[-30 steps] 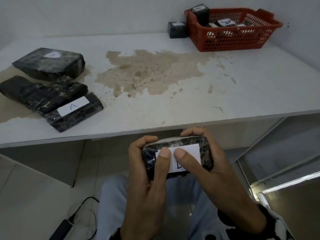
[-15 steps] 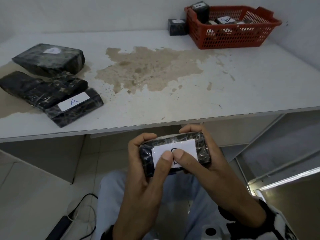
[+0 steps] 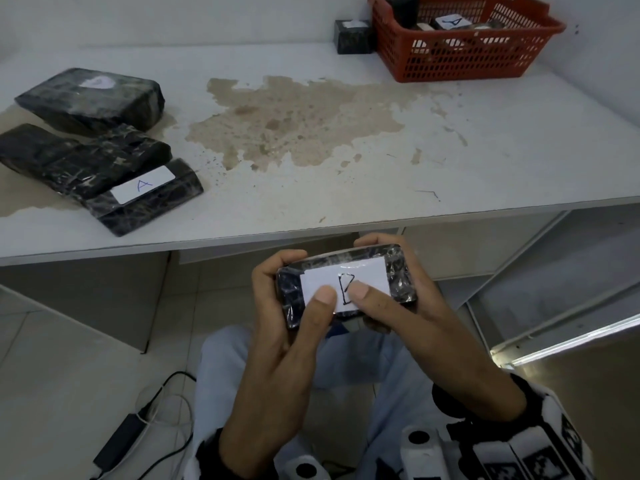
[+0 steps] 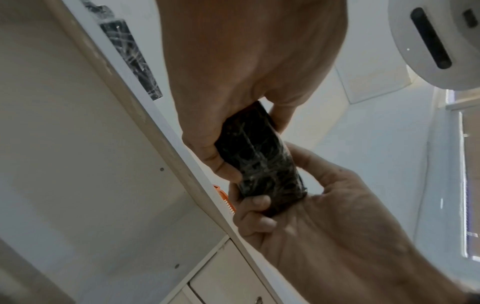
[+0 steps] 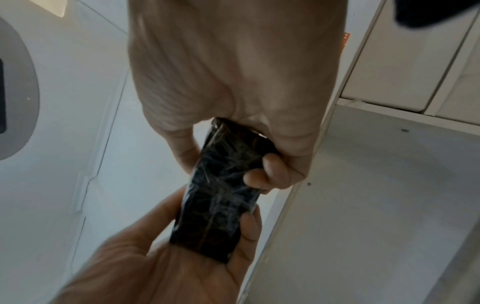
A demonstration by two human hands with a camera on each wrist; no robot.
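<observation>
A small black plastic-wrapped package (image 3: 398, 275) hangs just below the table's front edge, over my lap, held flat by both hands. Its white label (image 3: 346, 271) faces up and bears a hand-drawn letter that looks like a D. My left hand (image 3: 308, 277) grips the left end, with its thumb on the label. My right hand (image 3: 363, 266) grips the right end, and its thumb lies beside the letter. The left wrist view shows the package (image 4: 259, 160) from below, with fingers curled under both ends. The right wrist view shows the same underside of the package (image 5: 223, 195).
On the stained white table (image 3: 311, 216), three larger black wrapped packages lie at the left. The nearest (image 3: 145, 199) is labelled A. A red basket (image 3: 464, 60) with several packages stands at the back right, a small black block (image 3: 353, 38) beside it. A power adapter (image 3: 121, 441) lies on the floor.
Both thumbs have slid toward the label's near edge and uncovered more of the letter. The package stays in both hands below the table edge.
</observation>
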